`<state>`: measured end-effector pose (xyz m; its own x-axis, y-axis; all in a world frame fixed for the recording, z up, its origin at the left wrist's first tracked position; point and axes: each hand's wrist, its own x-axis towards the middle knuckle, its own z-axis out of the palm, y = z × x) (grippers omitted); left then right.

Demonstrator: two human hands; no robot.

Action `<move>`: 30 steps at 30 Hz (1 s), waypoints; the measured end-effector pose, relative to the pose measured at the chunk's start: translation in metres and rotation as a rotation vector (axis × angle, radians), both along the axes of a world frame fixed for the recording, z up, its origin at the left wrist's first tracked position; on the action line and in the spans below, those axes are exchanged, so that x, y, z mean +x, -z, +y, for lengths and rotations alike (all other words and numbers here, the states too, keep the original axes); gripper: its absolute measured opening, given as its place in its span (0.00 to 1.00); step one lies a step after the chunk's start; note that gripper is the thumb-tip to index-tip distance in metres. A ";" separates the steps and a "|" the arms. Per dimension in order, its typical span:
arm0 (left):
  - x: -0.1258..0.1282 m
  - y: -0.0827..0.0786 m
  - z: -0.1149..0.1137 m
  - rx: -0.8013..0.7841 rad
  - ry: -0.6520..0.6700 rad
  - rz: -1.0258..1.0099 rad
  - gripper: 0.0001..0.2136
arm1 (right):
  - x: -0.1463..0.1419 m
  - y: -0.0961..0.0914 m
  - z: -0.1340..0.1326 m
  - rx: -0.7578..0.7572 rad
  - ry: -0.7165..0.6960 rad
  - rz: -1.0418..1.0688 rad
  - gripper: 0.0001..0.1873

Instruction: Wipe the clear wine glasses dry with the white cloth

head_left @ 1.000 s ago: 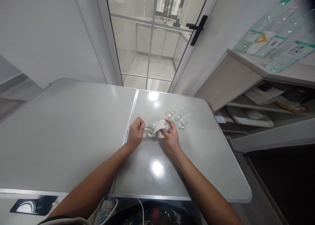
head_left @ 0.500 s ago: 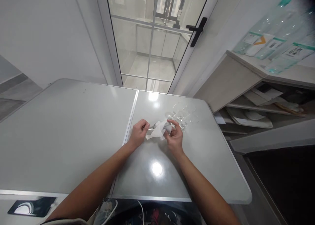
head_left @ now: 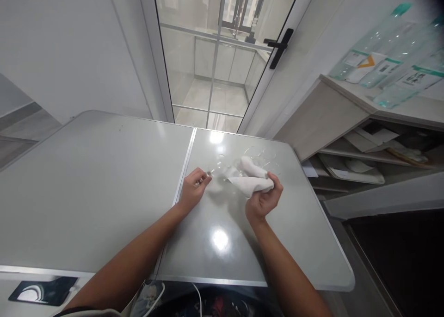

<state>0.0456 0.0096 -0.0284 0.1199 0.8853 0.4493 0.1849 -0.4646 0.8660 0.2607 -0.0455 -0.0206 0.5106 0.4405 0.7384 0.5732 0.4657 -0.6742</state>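
My left hand (head_left: 194, 187) is closed in a pinch near the table's middle seam, holding a thin, shiny, see-through item (head_left: 209, 173). Its far part is blurred, so I cannot tell its kind. Between thumb and fingers of my right hand (head_left: 264, 199) is a white tissue (head_left: 250, 184), folded over with two flaps pointing left. Behind the tissue, and partly covered by it, lies a loose cluster of clear, shiny, thin-stemmed pieces (head_left: 267, 157) on the table.
The pale grey table (head_left: 104, 183) has a metal edge and a seam across it. A dark phone (head_left: 43, 291) lies at lower left. Clear bottles (head_left: 385, 67) stand on the shelf unit (head_left: 333, 104) at right. A glass door (head_left: 222, 67) is beyond.
My right hand has moved right with the tissue, which has come away from my left hand and opened out into longer flaps. My left hand has hardly moved.
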 end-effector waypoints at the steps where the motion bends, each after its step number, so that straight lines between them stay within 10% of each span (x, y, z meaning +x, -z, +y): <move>1: 0.000 -0.001 0.000 -0.035 0.004 -0.040 0.15 | -0.002 -0.004 0.001 -0.051 -0.057 0.101 0.23; 7: 0.004 0.003 -0.002 -0.366 0.481 -0.190 0.22 | -0.030 -0.015 -0.004 -0.426 -0.731 0.452 0.36; 14: -0.003 0.004 -0.005 -0.941 0.897 -0.268 0.22 | -0.034 -0.022 -0.006 -0.505 -1.085 0.748 0.52; 18: -0.005 0.003 -0.001 -1.007 0.884 -0.264 0.14 | -0.032 -0.025 -0.005 -0.452 -1.043 0.687 0.49; 24: 0.005 0.005 -0.004 -0.528 0.609 -0.088 0.11 | -0.027 -0.022 -0.009 -0.294 -0.515 0.304 0.41; 27: 0.005 0.004 -0.007 -0.417 0.576 -0.080 0.10 | -0.022 -0.022 -0.007 -0.358 -0.651 0.398 0.38; 30: 0.003 0.003 -0.008 -0.626 0.713 -0.134 0.10 | -0.020 -0.023 -0.004 -0.428 -0.908 0.616 0.44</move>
<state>0.0487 0.0015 -0.0314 0.7053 0.7082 -0.0314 -0.0810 0.1246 0.9889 0.2407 -0.0494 0.0021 0.1007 0.9783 0.1809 -0.3292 0.2043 -0.9219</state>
